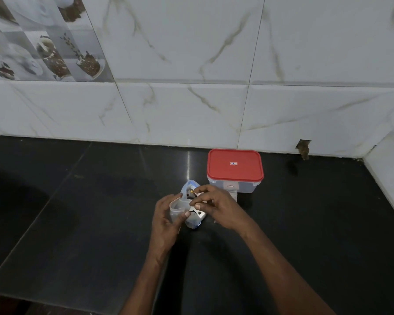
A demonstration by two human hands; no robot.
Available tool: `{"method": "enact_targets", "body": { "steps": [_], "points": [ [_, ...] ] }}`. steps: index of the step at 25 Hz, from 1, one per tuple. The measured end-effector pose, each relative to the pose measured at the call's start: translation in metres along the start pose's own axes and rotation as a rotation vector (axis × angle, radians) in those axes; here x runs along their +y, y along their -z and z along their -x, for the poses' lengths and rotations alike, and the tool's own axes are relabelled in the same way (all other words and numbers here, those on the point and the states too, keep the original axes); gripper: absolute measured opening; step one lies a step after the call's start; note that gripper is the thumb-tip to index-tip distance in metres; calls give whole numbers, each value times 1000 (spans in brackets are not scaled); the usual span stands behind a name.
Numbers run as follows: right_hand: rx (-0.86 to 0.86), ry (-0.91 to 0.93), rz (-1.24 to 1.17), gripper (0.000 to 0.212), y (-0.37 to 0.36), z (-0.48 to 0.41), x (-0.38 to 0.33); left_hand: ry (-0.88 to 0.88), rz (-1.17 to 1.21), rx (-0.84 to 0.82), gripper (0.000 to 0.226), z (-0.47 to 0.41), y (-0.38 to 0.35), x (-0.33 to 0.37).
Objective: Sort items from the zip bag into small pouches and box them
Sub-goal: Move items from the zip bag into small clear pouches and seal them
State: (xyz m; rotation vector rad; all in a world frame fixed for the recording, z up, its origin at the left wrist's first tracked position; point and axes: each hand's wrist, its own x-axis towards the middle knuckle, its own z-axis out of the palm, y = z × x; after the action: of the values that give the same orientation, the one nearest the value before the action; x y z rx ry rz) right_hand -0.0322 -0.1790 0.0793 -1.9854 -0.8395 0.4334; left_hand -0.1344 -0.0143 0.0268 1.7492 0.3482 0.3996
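On the black counter, right of centre, stands a clear red-lidded box. Just before it, at frame centre, the left hand has its grip around a clear small pouch beside the zip bag. The right hand has its grip pinched on a small item too tiny to name.

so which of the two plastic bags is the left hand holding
The small plain clear pouch, pinched by the left hand; the blue-edged zip bag stands behind it, items inside.

The right hand covers much of the zip bag, whose small contents (one glints yellow) are unidentifiable. The label on the red lid is too small to read.
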Motion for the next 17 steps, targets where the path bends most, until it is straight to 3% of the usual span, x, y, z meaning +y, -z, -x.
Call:
{"method": "enact_targets", "body": {
  "steps": [3,9,14,17],
  "points": [
    [52,-49,15,18,-3,2,11,45,-4,30,59,1,9,-15],
    [264,-280,174,15,-14,-1,40,166,20,52,50,-5,4,-40],
    [174,-577,280,35,-45,-15,44,188,62,39,55,-9,-2,-49],
    [217,-614,243,17,-62,-17,41,209,120,0,50,-9,-5,-50]
  ]
}}
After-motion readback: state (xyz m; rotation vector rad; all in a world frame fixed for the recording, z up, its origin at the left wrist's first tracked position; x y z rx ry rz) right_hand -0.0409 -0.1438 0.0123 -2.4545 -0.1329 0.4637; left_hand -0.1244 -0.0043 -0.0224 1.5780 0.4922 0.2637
